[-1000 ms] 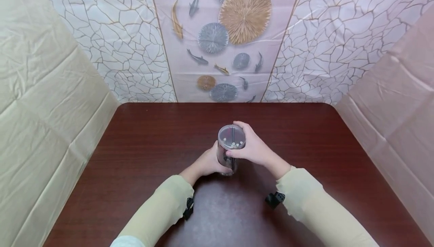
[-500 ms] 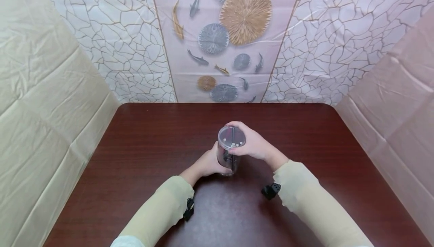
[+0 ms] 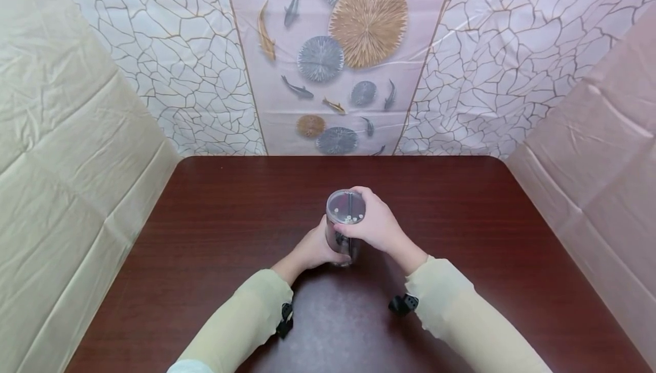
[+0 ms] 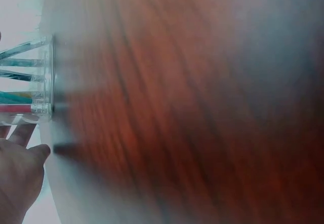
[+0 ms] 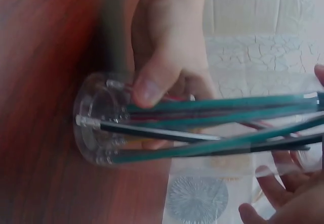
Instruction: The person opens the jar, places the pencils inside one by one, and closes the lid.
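Note:
A clear cylindrical jar stands upright on the table, holding several slim teal, black and red pens. My left hand grips its lower part, the thumb lying across the near side. Up at the rim, my right hand holds the round clear lid, with fingers and thumb on opposite sides. In the right wrist view, my left hand wraps the jar near its base, and my right hand shows partly at the lid end. The left wrist view catches the jar's base.
The dark red wood table reaches back to a patterned cloth backdrop. Plain beige cloth hangs at both sides. A small black device sits at each wrist.
My right hand first shifts a little around the lid, then comes slightly left, its forearm swinging inward. The jar's top leans slightly left. My left hand stays nearly still.

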Demonstrator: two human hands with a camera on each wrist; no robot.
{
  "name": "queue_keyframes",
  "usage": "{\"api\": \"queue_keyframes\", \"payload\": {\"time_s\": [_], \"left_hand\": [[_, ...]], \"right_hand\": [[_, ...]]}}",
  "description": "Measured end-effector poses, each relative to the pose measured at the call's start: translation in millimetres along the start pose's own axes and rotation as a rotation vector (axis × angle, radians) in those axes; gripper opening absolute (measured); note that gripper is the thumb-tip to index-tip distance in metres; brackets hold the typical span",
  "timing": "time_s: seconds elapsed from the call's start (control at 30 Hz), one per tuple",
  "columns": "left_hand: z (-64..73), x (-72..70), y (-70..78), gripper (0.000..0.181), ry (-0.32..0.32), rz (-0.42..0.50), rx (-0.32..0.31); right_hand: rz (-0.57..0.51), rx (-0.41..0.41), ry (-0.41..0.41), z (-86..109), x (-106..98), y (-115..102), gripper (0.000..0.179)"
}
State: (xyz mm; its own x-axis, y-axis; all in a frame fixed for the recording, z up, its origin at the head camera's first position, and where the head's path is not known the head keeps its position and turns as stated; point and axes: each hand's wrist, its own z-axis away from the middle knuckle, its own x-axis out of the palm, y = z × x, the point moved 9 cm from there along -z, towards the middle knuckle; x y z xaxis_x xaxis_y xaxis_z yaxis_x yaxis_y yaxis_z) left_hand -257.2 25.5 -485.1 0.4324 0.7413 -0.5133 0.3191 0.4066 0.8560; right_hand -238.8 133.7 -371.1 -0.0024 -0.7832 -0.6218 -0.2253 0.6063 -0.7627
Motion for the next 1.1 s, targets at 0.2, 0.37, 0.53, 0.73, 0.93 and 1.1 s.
{"api": "queue_keyframes", "payload": {"time_s": [0.2,0.37,0.53,0.73,0.93,1.1], "left_hand": [[3.1,-1.5,-0.5,0.101,0.016,-0.036,-0.026],[5.2,-1.6,-0.8,0.101,0.017,-0.042,-0.04],[6.6,-0.2,-0.5,0.099,0.013,-0.052,-0.038],[8.4,0.1,0.5,0.098,0.01,-0.079,-0.046],[7.6,1.0,1.8,0.097,0.004,-0.08,-0.016],[7.5,-0.2,3.2,0.096,0.003,-0.117,0.005]], "right_hand": [[-0.036,0.062,0.065,7.8,2,3,0.078],[-0.047,0.096,0.122,13.7,3,4,0.08],[-0.084,0.113,0.172,21.0,5,8,0.081],[-0.082,0.076,0.167,27.5,13,19,0.08],[-0.038,0.064,0.149,29.7,20,32,0.073],[0.005,0.051,0.129,30.7,23,36,0.073]]}}
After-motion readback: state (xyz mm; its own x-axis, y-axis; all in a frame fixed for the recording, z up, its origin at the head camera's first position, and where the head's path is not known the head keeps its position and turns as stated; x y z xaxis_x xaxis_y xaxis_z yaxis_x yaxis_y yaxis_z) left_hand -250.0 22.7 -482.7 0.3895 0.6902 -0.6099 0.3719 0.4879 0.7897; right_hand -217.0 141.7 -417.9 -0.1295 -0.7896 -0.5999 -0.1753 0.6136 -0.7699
